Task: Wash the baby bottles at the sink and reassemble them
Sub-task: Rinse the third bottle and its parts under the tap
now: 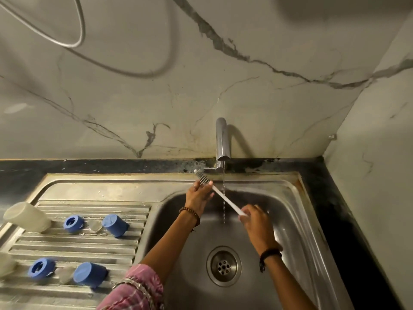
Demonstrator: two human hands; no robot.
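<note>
Over the sink (pixel 297 211) at centre frame, the right hand (pixel 257 224) grips the bottle brush (pixel 220 194) by its handle while the left hand (pixel 199 195) pinches the bristles, which hide its fingertips. Bottle parts (pixel 93 227) sit lower left, one bottle (pixel 6 264) cut off by the edge.

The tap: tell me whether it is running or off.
Running. A thin stream of water falls from the tap spout into the sink, passing the brush that the left hand and right hand hold.
</note>
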